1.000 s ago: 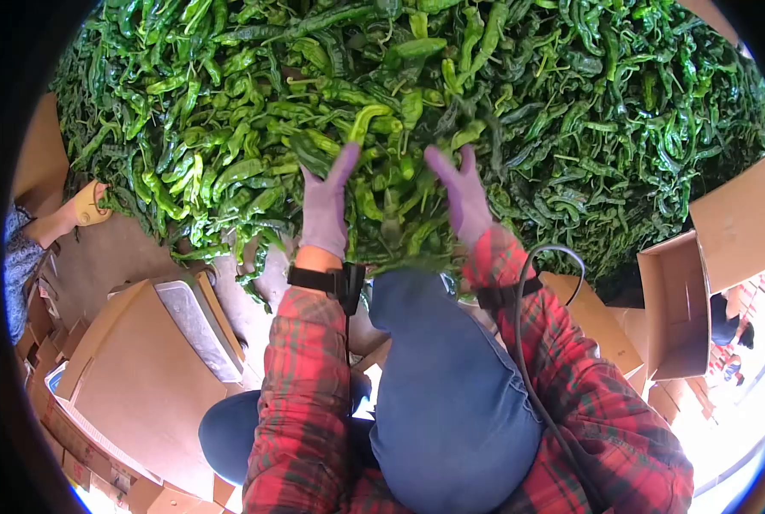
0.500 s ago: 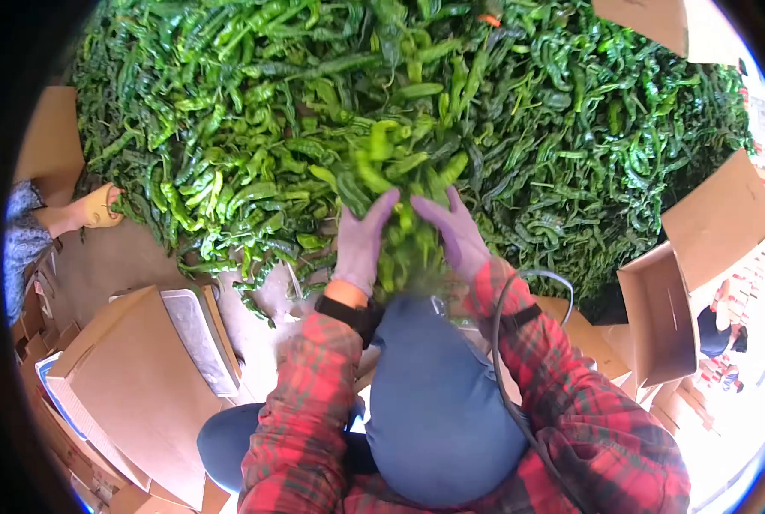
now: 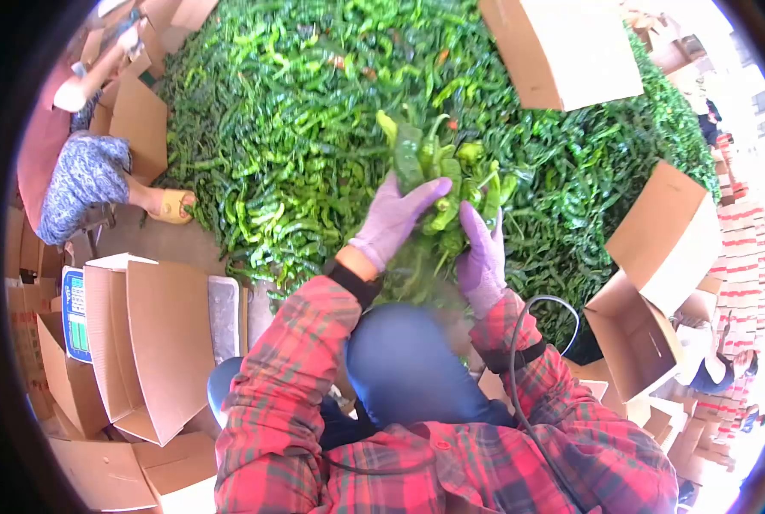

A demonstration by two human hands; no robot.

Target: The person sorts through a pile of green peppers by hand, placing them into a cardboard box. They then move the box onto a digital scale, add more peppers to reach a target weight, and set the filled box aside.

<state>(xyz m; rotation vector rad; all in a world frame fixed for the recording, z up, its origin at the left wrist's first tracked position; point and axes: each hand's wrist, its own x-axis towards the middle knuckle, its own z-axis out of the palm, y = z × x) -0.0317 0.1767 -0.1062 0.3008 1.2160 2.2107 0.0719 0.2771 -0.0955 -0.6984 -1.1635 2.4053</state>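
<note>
A bunch of long green peppers [image 3: 441, 176] is held up between my two gloved hands, above a wide pile of green peppers [image 3: 288, 111]. My left hand [image 3: 393, 221], in a light purple glove, grips the bunch from the left, with its thumb across the front. On the other side my right hand [image 3: 483, 257] is closed against the peppers, thumb pointing up; its other fingers are partly hidden. Below the bunch the view is blurred.
An open cardboard box [image 3: 635, 330] stands at the right and another box [image 3: 562, 51] at the far edge of the pile. A box [image 3: 147, 343] sits on a scale [image 3: 75, 313] at the left. Another person's sandalled foot [image 3: 175, 206] touches the pile's left edge. A cable [image 3: 519, 368] crosses my right sleeve.
Both hands have risen from the pile with the bunch of peppers and now close around it more clearly. The view has shifted, showing more of the boxes and the person at the left.
</note>
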